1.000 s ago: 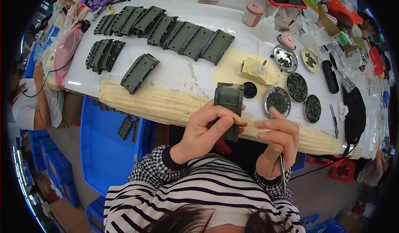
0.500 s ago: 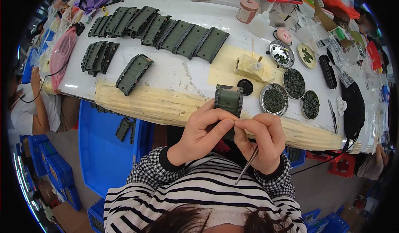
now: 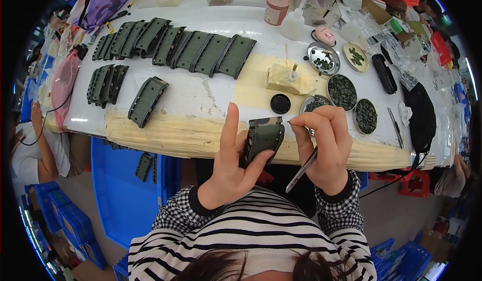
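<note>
A curved dark green plastic panel [image 3: 264, 136] with ribbed edges is tilted up in my left hand [image 3: 226, 170]. My thumb presses its lower edge, while the index finger sticks up free. Beside it, my right hand [image 3: 327, 153] pinches a tiny dark piece [image 3: 289, 123] between thumb and index fingertips, too small to make out clearly. Metal tweezers [image 3: 301, 172] are tucked in the same hand, pointing down toward my body. Past that hand lie round tins of small dark green pieces [image 3: 342, 92], [image 3: 365, 115]; a third tin [image 3: 314, 100] is partly hidden by my fingers.
Rows of similar green panels [image 3: 196, 52] lie at the table's far left, with one single panel [image 3: 145, 102] nearer. A tape-wrapped block [image 3: 286, 79], a black round cap [image 3: 280, 103] and a pen-like tool [image 3: 395, 126] sit around. Below is a blue bin [image 3: 125, 190].
My hands have drawn apart from a shared pinch. The left has lifted and tilted the panel, its index finger now raised; the right has moved right with the tweezers. The whole view has shifted slightly.
</note>
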### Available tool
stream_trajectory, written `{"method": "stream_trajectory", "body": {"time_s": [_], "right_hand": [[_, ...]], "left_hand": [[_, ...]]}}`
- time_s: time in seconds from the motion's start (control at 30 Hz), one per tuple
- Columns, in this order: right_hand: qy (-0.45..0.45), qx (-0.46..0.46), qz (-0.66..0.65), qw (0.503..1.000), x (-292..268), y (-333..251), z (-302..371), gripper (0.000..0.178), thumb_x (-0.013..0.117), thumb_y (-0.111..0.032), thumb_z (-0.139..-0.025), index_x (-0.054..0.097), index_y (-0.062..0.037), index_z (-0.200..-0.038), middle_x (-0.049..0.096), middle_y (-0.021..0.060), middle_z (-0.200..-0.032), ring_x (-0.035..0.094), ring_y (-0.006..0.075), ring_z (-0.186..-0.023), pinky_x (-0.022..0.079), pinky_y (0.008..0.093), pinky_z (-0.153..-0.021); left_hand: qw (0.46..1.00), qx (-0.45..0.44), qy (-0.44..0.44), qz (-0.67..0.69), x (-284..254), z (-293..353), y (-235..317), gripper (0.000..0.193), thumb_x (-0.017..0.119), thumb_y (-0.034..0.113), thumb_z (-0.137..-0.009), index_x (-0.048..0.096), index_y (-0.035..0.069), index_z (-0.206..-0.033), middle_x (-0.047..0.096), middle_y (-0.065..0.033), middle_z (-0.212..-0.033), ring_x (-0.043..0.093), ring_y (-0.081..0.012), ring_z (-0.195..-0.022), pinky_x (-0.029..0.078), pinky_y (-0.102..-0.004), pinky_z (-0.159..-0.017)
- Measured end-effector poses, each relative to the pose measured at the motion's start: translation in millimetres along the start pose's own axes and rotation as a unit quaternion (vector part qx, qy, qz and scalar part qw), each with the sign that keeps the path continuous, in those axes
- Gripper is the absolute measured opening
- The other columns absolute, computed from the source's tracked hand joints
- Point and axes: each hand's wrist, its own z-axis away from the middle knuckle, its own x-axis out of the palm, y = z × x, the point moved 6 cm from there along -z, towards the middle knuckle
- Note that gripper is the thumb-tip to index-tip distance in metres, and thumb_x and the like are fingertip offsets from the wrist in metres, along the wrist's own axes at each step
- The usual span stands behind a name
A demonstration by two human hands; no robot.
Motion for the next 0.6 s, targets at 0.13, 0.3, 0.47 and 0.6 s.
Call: {"method": "stream_trajectory", "body": {"time_s": [0.13,0.3,0.47,0.6], "right_hand": [[0.008,-0.018,0.008,1.0,1.9,-1.4,-0.2,0.025,0.073,0.006,-0.069,0.064,-0.0012,-0.091,0.053,0.0081,-0.084,0.056,0.0222,-0.065,0.045,0.0315,-0.053],[-0.005,-0.027,0.011,1.0,2.4,-0.6,1.8,0.029,0.072,0.004,-0.064,0.065,-0.0017,-0.091,0.053,0.0076,-0.082,0.056,0.023,-0.065,0.045,0.0326,-0.053],[-0.012,-0.031,0.018,0.999,2.6,-1.0,3.6,0.029,0.071,0.003,-0.063,0.065,-0.0014,-0.092,0.054,0.0077,-0.082,0.057,0.0235,-0.066,0.046,0.0331,-0.056],[-0.021,-0.042,0.025,0.999,3.4,-2.4,4.4,0.028,0.071,0.001,-0.065,0.066,-0.0011,-0.093,0.056,0.0079,-0.082,0.058,0.0239,-0.067,0.047,0.0333,-0.057]], "left_hand": [[0.998,0.031,0.012,-0.052,2.1,-3.1,4.6,0.092,0.062,-0.003,-0.089,-0.006,-0.001,-0.151,0.064,-0.0224,-0.113,0.064,-0.0257,-0.101,0.047,-0.0298,-0.088],[0.993,0.043,0.0,-0.111,1.1,-4.4,10.9,0.092,0.063,-0.003,-0.087,-0.004,-0.003,-0.15,0.067,-0.0209,-0.106,0.068,-0.0255,-0.089,0.05,-0.0286,-0.078],[0.988,0.048,0.002,-0.145,1.3,-5.1,15.3,0.089,0.064,-0.003,-0.086,0.002,-0.004,-0.15,0.067,-0.0207,-0.102,0.068,-0.0268,-0.08,0.052,-0.0289,-0.07],[0.983,0.059,0.006,-0.173,1.3,-4.9,17.5,0.086,0.066,-0.002,-0.085,0.009,-0.006,-0.15,0.067,-0.0209,-0.099,0.068,-0.0281,-0.078,0.052,-0.0294,-0.069]]}}
